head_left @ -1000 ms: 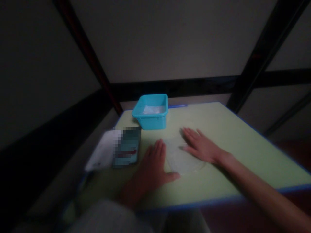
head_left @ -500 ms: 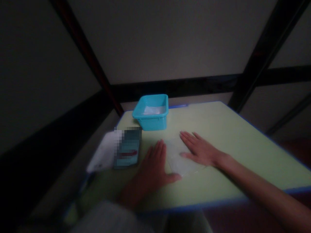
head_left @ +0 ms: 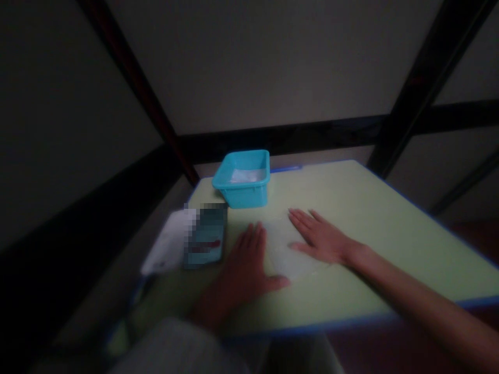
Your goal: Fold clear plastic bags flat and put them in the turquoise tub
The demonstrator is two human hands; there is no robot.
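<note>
A thin, clear plastic sheet or bag [head_left: 283,254] lies flat on the pale yellow-green table [head_left: 343,192]. My left hand [head_left: 247,265] rests palm down at its left edge, thumb stretched out toward its near corner. Across from it, my right hand [head_left: 322,240] presses flat over the right side of the plastic, with the thumb pointing left. The fingers of both hands are extended, and nothing is gripped. Parts of the plastic's left and right edges are hidden under the hands.
A turquoise plastic basket [head_left: 245,196] with whitish, filmy material [head_left: 248,175] inside stands at the back left. Left of my left hand lie a blurred-out, phone-like dark object [head_left: 206,236] and a white sheet [head_left: 169,241]. A blue strip [head_left: 286,169] runs along the table's far edge.
Both hands stay in nearly the same place on the plastic. The view has shifted very slightly; nothing has been picked up or let go.
</note>
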